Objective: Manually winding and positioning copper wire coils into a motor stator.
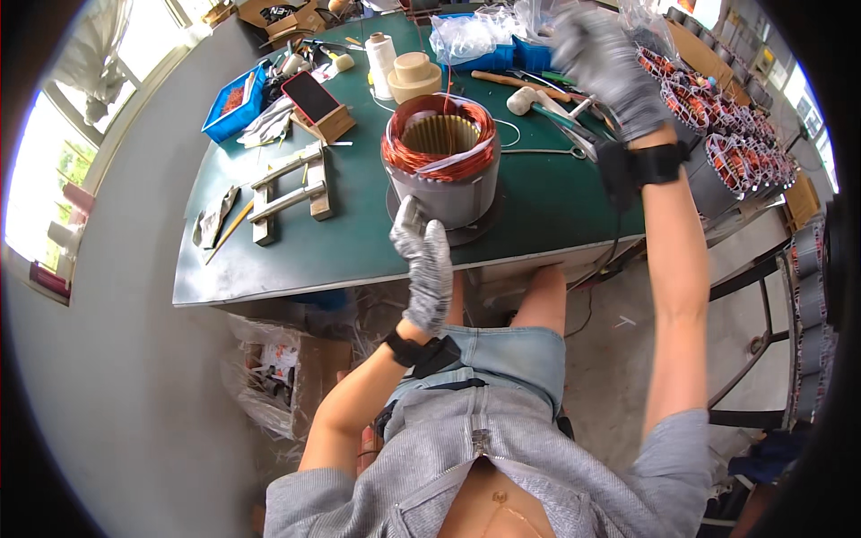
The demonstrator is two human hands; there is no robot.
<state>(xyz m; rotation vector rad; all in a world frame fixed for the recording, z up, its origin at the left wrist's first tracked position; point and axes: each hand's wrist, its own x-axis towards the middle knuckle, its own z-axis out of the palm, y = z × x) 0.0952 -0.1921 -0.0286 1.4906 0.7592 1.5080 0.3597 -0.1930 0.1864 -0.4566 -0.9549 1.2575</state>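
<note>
A motor stator (456,193) stands upright on a dark round plate (484,227), near the middle of the table's (359,242) front edge. Its long axis is vertical, with the bore opening upward. The shell is smooth grey metal; glossy copper windings bulge around its rim, crossed by a white strip, above a ribbed yellowish lining.

The left hand (421,260), in a streaked grey glove, touches the lower shell, thumb and fingers parted. The right hand (610,67), similarly gloved, is raised toward the back right corner; motion blur makes it impossible to tell whether its fingers grip anything.

Behind the stator are round cream rolls (413,79); toward the left edge lies an angular metal frame (291,191); rightward rests a pale-headed mallet (522,100).
</note>
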